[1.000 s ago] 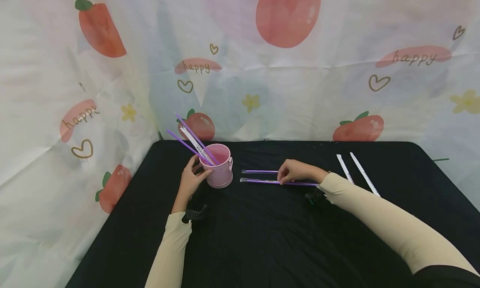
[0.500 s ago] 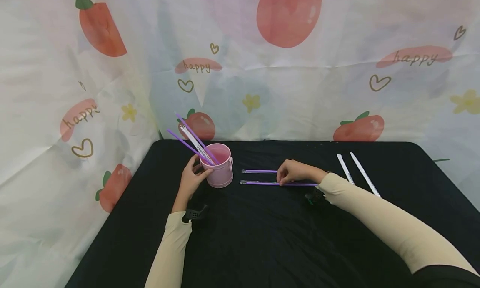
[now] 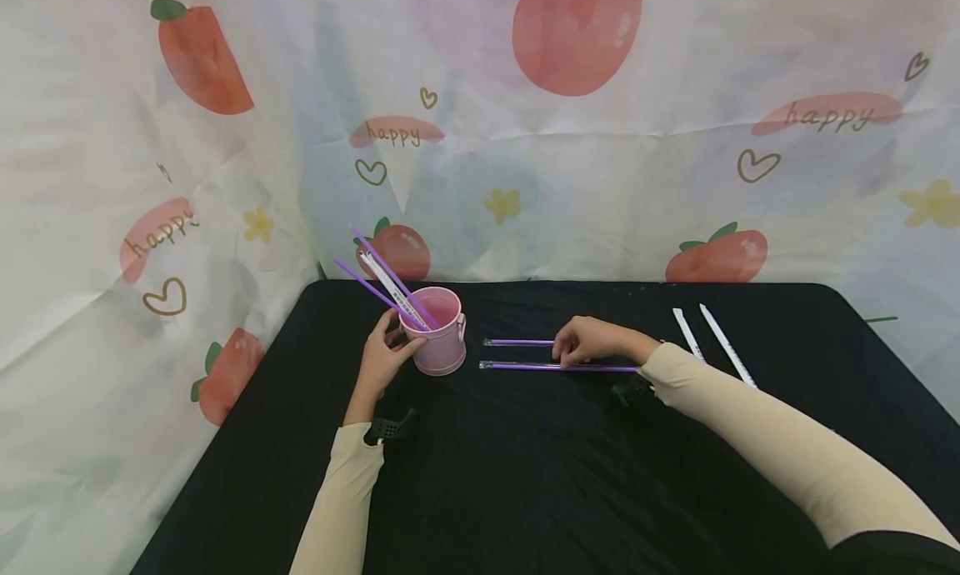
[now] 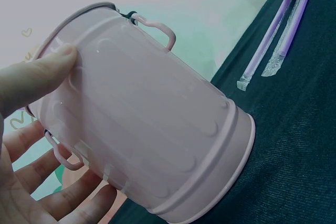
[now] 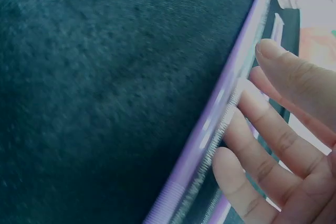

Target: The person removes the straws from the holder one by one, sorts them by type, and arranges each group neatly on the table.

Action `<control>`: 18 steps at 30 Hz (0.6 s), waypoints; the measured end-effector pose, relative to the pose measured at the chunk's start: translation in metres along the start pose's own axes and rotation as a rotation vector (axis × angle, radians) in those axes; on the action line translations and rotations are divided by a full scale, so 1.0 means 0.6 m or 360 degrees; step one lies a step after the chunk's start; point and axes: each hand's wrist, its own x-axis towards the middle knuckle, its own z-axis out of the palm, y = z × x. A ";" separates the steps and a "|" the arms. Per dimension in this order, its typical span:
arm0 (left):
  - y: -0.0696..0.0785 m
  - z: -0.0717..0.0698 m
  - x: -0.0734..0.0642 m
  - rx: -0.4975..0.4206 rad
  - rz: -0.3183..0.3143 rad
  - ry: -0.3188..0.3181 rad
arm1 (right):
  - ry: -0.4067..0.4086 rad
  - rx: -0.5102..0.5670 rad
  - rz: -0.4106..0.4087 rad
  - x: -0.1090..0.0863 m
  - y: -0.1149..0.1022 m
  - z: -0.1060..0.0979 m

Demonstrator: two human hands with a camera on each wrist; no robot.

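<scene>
My left hand (image 3: 384, 358) holds a small pink bucket (image 3: 438, 354) by its left side, the thumb pressing near the rim and the other fingers spread around the wall and a handle (image 4: 63, 153). Leaning in the bucket are purple straws (image 3: 363, 282) and white paper-wrapped straws (image 3: 390, 287). My right hand (image 3: 588, 342) is over two purple straws in clear wrappers that lie on the table. Its fingertips meet the wrapper of the nearer straw (image 5: 220, 95), while the thumb stands apart from it. The farther straw (image 3: 517, 342) runs partly under the hand.
Two white paper-wrapped straws (image 3: 726, 342) lie at the right of the table, partly behind the right sleeve. A black cloth (image 3: 487, 475) covers the table. Printed fabric (image 3: 585, 183) hangs behind it and on the left.
My right hand has risen very slightly at the nearer purple straw. My left hand and the bucket stay where they were.
</scene>
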 end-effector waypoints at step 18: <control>0.004 0.001 -0.002 -0.0001 -0.0011 0.0003 | 0.0076 0.0200 -0.0116 -0.017 -0.015 -0.038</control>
